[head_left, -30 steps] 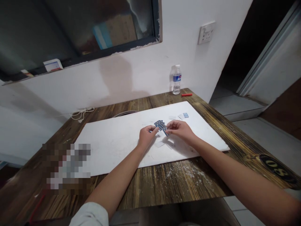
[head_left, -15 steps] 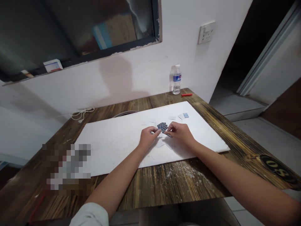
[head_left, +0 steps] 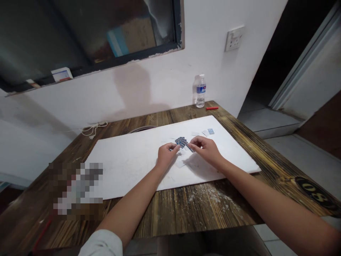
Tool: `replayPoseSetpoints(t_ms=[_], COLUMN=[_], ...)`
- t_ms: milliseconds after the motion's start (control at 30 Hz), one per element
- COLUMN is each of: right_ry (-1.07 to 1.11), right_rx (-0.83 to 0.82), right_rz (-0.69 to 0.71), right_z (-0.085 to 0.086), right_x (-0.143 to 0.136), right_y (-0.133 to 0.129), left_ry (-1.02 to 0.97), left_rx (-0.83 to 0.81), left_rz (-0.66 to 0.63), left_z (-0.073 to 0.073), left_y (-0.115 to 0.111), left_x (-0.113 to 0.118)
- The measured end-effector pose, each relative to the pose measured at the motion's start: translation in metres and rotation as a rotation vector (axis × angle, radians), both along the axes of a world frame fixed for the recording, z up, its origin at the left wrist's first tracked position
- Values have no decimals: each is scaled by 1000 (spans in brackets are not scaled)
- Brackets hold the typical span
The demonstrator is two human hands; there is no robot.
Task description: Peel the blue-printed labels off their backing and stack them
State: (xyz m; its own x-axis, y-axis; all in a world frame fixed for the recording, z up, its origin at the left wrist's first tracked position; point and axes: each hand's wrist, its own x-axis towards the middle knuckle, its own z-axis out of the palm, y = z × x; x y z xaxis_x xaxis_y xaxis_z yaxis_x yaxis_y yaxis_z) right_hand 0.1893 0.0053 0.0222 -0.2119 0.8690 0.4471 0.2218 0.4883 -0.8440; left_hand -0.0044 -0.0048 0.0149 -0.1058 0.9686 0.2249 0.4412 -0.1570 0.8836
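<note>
My left hand (head_left: 166,155) is closed on a loose fan of small dark blue patterned cards (head_left: 181,142), pinched between thumb and fingers. Just right of the fan, my right hand (head_left: 207,149) pinches a single blue card (head_left: 190,148) by its edge. Both hands are over a white board (head_left: 128,156). Below the fan, small pale slips (head_left: 181,163) lie on the board. Farther back, beyond my right hand, are more pale slips (head_left: 195,133) and a blue-and-white striped card (head_left: 210,131).
The board rests on a dark wooden table (head_left: 170,209). At the back stand a water bottle (head_left: 200,91) and a red stick-shaped object (head_left: 212,108). A white cable (head_left: 93,128) lies back left. A pixelated patch covers something at the front left. A wall with a window borders the far side.
My right hand has drawn slightly away from the fan, with the single card showing more apart from it. The fan in my left hand has shifted a little left and is more visible.
</note>
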Motion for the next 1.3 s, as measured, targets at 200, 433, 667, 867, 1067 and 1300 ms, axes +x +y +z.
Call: replayPoseSetpoints(t_ms=[200,433,667,867,1067,1300], right_ry=[255,270,317,358,358,275], right_rx=[-258,-370,-474,-522,-521,-493], right_rz=[67,60,87,96,149,151], right_z=[-3,-5,-6,-7,-10,-8], right_x=[-3,-8,-11,-11,-12,-10], right_y=[2,1,1,1,2,3], left_ry=[-35,-46,-62,-53,-21,-14], left_rx=[-22,-18,-37,-22,-15,-15], left_rz=[12,4,18,10,-6,-19], left_z=[1,-2,-3,-1,0,-2], left_y=[1,2,3,2,1,3], left_x=[0,-1,-1,-1,-1,-2])
